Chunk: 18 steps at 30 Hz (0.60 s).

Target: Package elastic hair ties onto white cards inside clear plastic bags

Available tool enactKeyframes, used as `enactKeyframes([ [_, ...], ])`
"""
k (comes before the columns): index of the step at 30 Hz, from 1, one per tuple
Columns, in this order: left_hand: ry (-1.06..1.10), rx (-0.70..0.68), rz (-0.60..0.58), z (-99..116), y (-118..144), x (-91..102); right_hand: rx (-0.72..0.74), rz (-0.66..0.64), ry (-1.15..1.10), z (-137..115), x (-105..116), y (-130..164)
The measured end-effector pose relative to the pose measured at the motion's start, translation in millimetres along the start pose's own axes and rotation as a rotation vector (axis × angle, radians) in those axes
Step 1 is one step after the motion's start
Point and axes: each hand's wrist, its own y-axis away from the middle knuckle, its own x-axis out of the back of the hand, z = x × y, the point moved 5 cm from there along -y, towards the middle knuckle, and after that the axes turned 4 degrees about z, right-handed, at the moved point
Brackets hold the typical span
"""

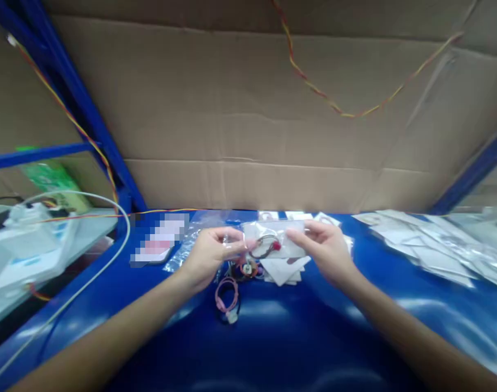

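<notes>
Between my two hands a clear plastic bag (291, 249) is held up over the blue table. Inside or against it shows a small coiled cable (265, 251) with a red end; which of the two I cannot tell. My left hand (210, 253) pinches the bag's left end. On the right end, my right hand (328, 247) grips with thumb and fingers. Just below lie a pink coiled cable (227, 294) with a white connector and a small heap of cables (248, 269), partly hidden by my left hand. White cards or packets (284, 271) lie under the bag.
Many flat white packets (420, 245) are spread at the right. A pixelated phone-like object (161, 239) and clear plastic bags (187, 245) lie at the left. A white cable (123, 239) loops past the left edge; cardboard (240, 120) walls the back between blue posts (80, 98).
</notes>
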Motion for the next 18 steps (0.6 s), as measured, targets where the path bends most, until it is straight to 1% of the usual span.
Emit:
enactKeyframes([
  [2, 0.022, 0.046, 0.001, -2, 0, 0.0, -0.017, 0.002, -0.024, 1, 2, -3],
  [5, 0.031, 0.053, 0.011, -4, -1, 1.1, -0.020, 0.035, -0.044, 2, 8, -8],
  [8, 0.035, 0.018, -0.021, -5, -3, 1.3, -0.007, 0.065, -0.036, 1, 14, -14],
  [10, 0.041, -0.031, -0.041, -3, -4, 2.0, -0.001, 0.091, -0.035, -1, 18, -16],
  [13, 0.039, -0.095, -0.031, 1, -7, 5.6, -0.011, 0.123, -0.054, -4, 25, -20],
  [15, 0.042, -0.096, -0.038, 3, -8, 7.6, -0.012, 0.135, -0.058, -5, 31, -23],
  [18, 0.051, -0.067, -0.082, 6, -10, 9.7, 0.014, 0.184, -0.079, -8, 43, -30],
])
